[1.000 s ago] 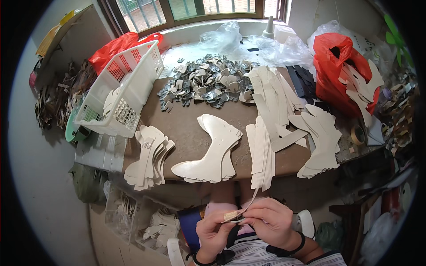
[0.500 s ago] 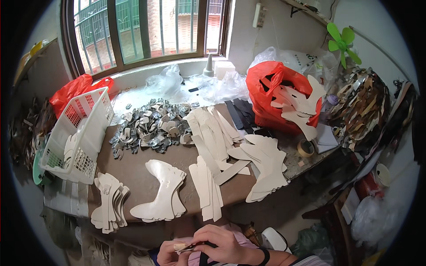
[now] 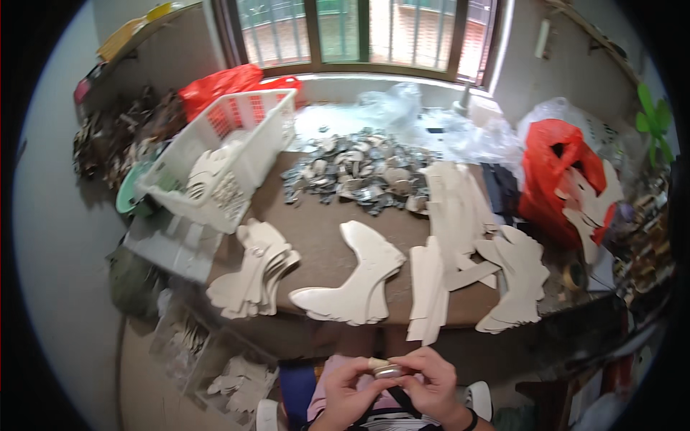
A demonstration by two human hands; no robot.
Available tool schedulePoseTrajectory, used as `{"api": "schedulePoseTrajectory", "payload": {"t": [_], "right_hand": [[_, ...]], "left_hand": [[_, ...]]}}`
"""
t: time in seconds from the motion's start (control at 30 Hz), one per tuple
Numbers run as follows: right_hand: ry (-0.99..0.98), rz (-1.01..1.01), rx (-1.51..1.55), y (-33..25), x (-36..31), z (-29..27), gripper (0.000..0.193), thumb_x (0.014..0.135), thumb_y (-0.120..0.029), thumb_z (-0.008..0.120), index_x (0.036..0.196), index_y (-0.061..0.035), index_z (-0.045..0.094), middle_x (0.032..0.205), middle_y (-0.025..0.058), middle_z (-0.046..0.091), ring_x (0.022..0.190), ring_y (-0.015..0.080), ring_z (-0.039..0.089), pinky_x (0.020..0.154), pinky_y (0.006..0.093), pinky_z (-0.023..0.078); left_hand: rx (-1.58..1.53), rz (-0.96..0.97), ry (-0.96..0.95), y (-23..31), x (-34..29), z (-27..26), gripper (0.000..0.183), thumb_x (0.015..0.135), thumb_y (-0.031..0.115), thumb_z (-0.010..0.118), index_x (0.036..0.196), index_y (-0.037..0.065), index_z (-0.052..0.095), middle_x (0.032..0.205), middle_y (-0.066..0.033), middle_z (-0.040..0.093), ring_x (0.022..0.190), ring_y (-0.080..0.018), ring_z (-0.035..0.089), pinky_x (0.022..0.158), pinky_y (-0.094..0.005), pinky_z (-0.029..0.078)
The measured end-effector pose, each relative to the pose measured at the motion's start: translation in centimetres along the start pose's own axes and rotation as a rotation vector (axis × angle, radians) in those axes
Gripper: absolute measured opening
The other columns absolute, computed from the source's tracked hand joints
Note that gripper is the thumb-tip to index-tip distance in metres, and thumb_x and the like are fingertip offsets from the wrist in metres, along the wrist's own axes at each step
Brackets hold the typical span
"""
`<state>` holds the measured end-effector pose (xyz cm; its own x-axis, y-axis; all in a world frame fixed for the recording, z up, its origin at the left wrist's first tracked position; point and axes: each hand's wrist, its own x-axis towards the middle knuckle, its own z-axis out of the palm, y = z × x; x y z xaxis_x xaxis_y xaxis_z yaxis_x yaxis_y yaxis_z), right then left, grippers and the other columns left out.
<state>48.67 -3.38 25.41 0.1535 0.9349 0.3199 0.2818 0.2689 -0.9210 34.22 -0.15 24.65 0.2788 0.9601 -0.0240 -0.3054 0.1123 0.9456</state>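
Over my lap, my left hand [image 3: 348, 391] and my right hand [image 3: 433, 381] meet, both closed with the fingers pinched. Between their fingertips sits a small shiny rounded piece [image 3: 389, 371], silvery and blurred, whose exact kind I cannot make out. A beige cover [image 3: 376, 363] seems to wrap one fingertip of my left hand. Beyond the hands, a stack of white boot-shaped pieces [image 3: 352, 280] lies at the table's near edge. To its right are flat cream strips [image 3: 429, 287].
A heap of grey metal-looking pieces [image 3: 359, 169] covers the table's middle. At left stands a white perforated basket [image 3: 215, 179], with more cream cutouts [image 3: 255, 269] before it. Cream shaped pieces [image 3: 514, 280] and a red plastic bag [image 3: 550, 169] are at right. Bins [image 3: 230, 345] stand lower left.
The view has swung left, so the table's contents sit farther right and the bins show. My hands have turned the small piece, and its shiny rounded side now shows.
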Motion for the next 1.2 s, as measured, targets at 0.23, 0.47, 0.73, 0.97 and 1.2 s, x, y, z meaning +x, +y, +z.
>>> {"api": "schedulePoseTrajectory", "payload": {"t": [0.23, 0.47, 0.73, 0.97, 1.2], "right_hand": [[-0.007, 0.049, 0.094, -0.1, 0.3, 1.4, 0.018, 0.079, 0.01, 0.066, 0.095, 0.0025, 0.062, 0.092, 0.0093, 0.056, 0.074, 0.0133, 0.059, 0.062, 0.0227, 0.05], [-0.009, 0.138, 0.152, 0.6, 0.4, 1.4, 0.018, 0.08, 0.009, 0.065, 0.095, 0.0034, 0.058, 0.092, 0.0093, 0.054, 0.072, 0.012, 0.058, 0.061, 0.0221, 0.05], [0.142, 0.008, 0.145, 1.8, -0.4, 0.8, 0.018, 0.082, -0.001, 0.071, 0.092, 0.0001, 0.056, 0.091, 0.0086, 0.054, 0.079, 0.0146, 0.058, 0.07, 0.0246, 0.048], [0.105, -0.007, 0.149, 1.3, -0.8, 0.3, 0.019, 0.082, -0.004, 0.072, 0.091, -0.0001, 0.056, 0.089, 0.0086, 0.054, 0.078, 0.0153, 0.058, 0.069, 0.025, 0.049], [0.101, 0.239, 0.627, 2.0, -0.6, -0.1, 0.02, 0.082, -0.004, 0.072, 0.091, 0.0004, 0.054, 0.088, 0.007, 0.052, 0.074, 0.0126, 0.057, 0.062, 0.0227, 0.049]], "left_hand": [[0.224, 0.109, 0.022, -0.9, 0.3, -2.3, 0.019, 0.075, -0.002, 0.075, 0.092, 0.001, 0.068, 0.088, -0.0061, 0.065, 0.077, -0.0136, 0.061, 0.07, -0.0272, 0.048], [0.085, 0.108, 0.105, -1.5, 0.3, -1.1, 0.025, 0.077, -0.002, 0.075, 0.098, 0.002, 0.063, 0.086, -0.0031, 0.064, 0.077, -0.0089, 0.059, 0.067, -0.0225, 0.047], [0.118, 0.145, 0.073, -1.0, 1.4, -0.4, 0.023, 0.075, 0.0, 0.077, 0.095, 0.001, 0.064, 0.085, -0.0039, 0.063, 0.079, -0.0118, 0.059, 0.071, -0.0238, 0.047], [0.259, 0.174, -0.095, -1.4, 0.9, -0.7, 0.016, 0.078, 0.005, 0.075, 0.088, 0.001, 0.064, 0.089, -0.0066, 0.059, 0.078, -0.0165, 0.056, 0.068, -0.0268, 0.044], [0.485, 0.39, -0.155, -0.7, 1.4, 0.0, 0.012, 0.079, 0.007, 0.073, 0.084, 0.002, 0.064, 0.084, -0.0076, 0.062, 0.073, -0.0195, 0.058, 0.067, -0.0283, 0.045]]}}
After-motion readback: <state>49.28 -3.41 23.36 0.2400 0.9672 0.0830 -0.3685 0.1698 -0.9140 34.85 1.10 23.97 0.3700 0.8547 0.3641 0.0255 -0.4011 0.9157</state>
